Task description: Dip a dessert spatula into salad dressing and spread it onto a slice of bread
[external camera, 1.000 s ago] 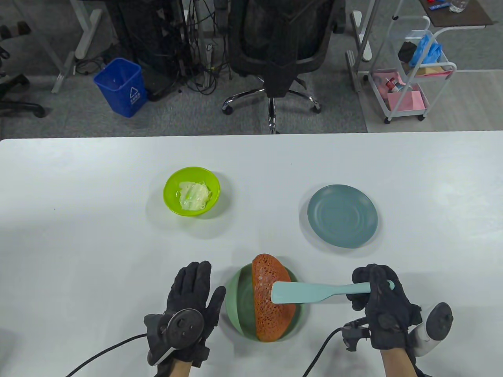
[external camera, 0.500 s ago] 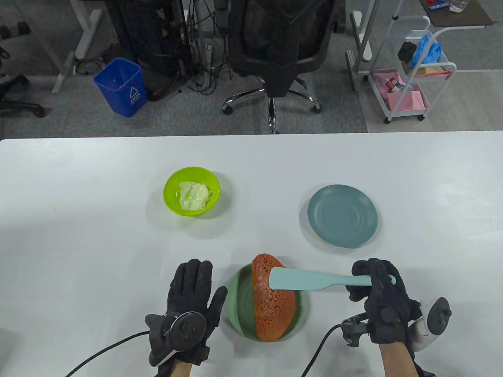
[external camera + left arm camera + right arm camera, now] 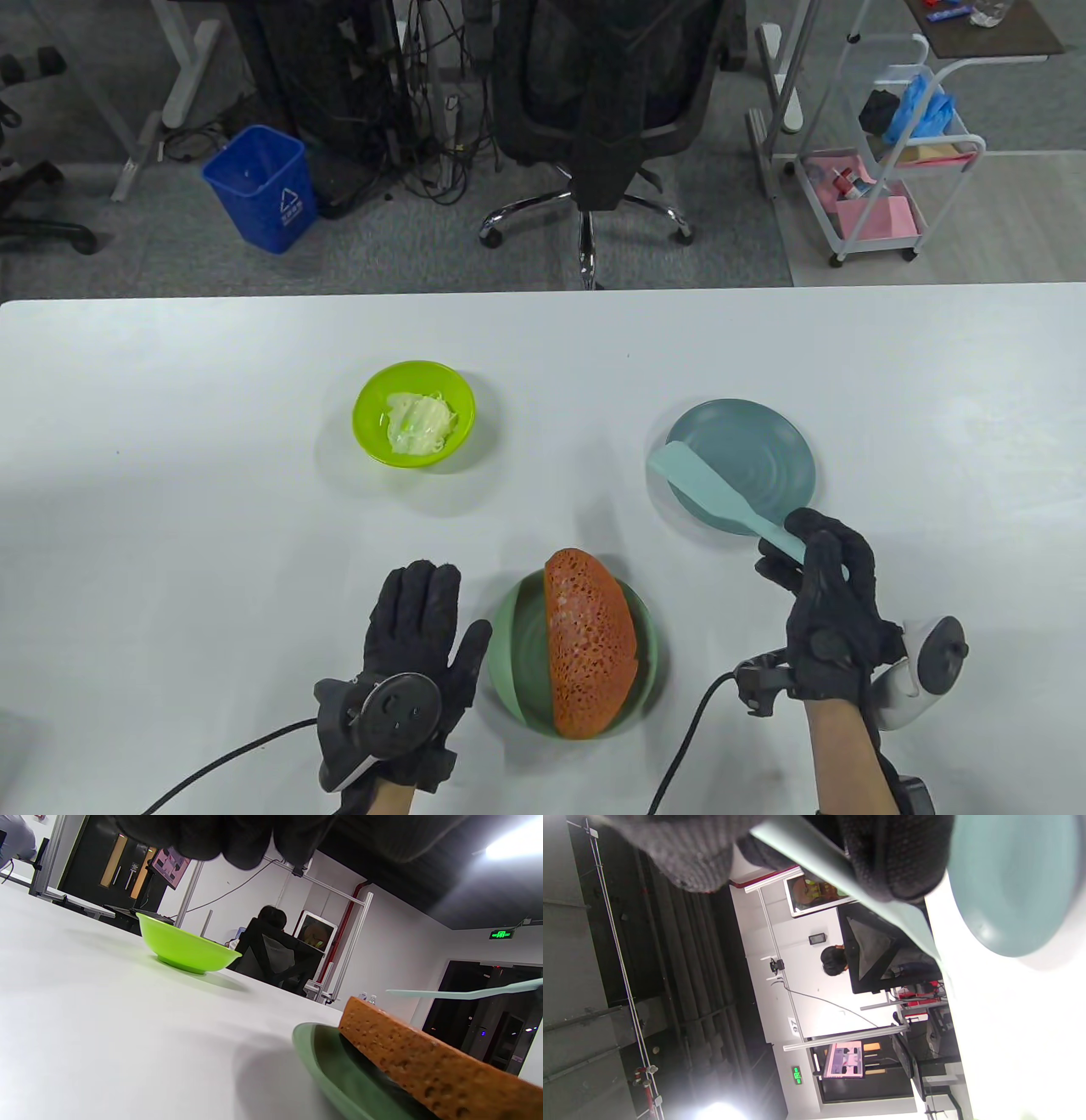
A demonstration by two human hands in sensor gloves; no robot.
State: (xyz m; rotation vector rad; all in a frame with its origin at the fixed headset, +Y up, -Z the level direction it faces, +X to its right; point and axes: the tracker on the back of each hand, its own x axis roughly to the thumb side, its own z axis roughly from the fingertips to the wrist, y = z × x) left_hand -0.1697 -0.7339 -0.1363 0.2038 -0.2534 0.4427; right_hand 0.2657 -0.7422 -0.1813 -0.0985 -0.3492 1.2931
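Observation:
My right hand (image 3: 819, 586) grips the handle of a light-teal dessert spatula (image 3: 708, 492); its blade is raised over the left part of the blue-grey plate (image 3: 764, 458). The spatula also shows in the left wrist view (image 3: 466, 993) and the right wrist view (image 3: 835, 870). An orange-brown bread slice (image 3: 588, 649) lies on a green plate (image 3: 513, 654) at the front centre. A lime-green bowl (image 3: 369, 399) of pale salad dressing (image 3: 417, 422) stands at the back left. My left hand (image 3: 407, 654) lies flat and open on the table, left of the green plate, holding nothing.
The white table (image 3: 170, 509) runs to its far edge, with an office chair (image 3: 594, 102), a blue bin (image 3: 259, 187) and a white cart (image 3: 891, 161) on the floor beyond. Glove cables trail off the front edge.
My right hand has lifted the spatula off the bread and swung it back and to the right, over the blue-grey plate. The left hand has stayed put.

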